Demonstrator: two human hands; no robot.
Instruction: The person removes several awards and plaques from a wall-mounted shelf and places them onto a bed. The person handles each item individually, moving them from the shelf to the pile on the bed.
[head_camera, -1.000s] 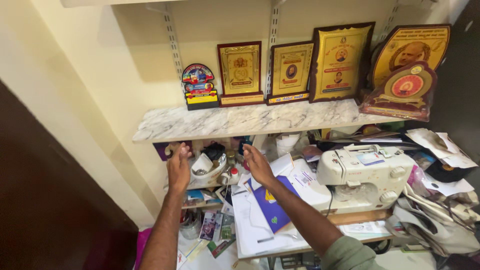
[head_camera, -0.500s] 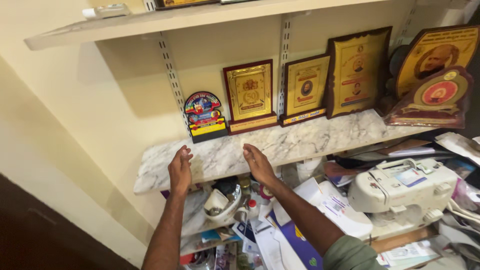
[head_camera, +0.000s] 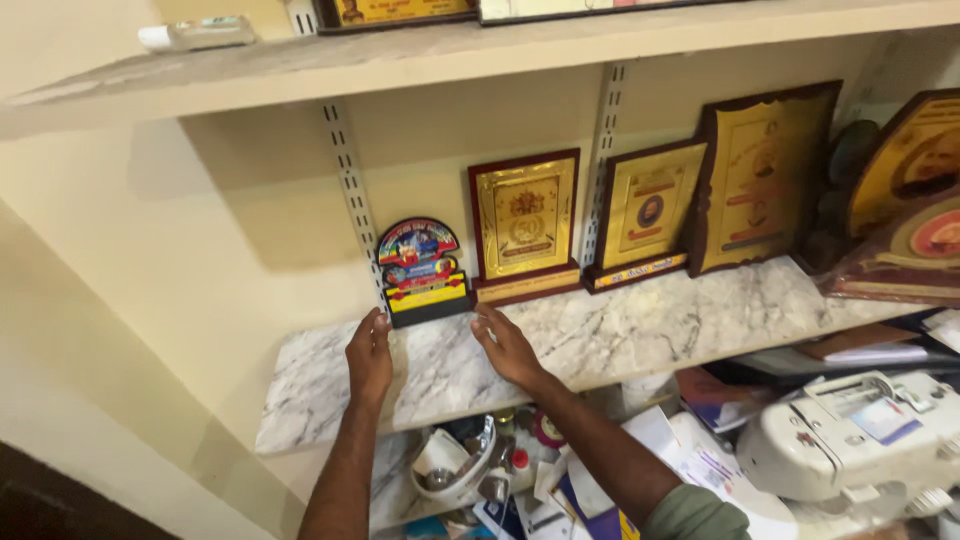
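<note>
A small colourful arch-topped memento (head_camera: 421, 270) on a black base stands at the left of a white marble shelf (head_camera: 620, 335). My left hand (head_camera: 369, 354) is raised over the shelf, fingertips just left of the memento's base. My right hand (head_camera: 507, 345) reaches in from the right, fingertips just below and right of that base. Both hands hold nothing, with fingers loosely extended. Whether either hand touches the memento is unclear.
Gold framed plaques (head_camera: 525, 225) lean against the wall along the shelf to the right. Another shelf (head_camera: 420, 55) runs above. Below sit a white bowl of odds and ends (head_camera: 455, 470), papers and a white sewing machine (head_camera: 860, 435).
Both hands have risen from the cluttered lower shelf to the marble shelf and closed in on the colourful memento. The view has tilted upward.
</note>
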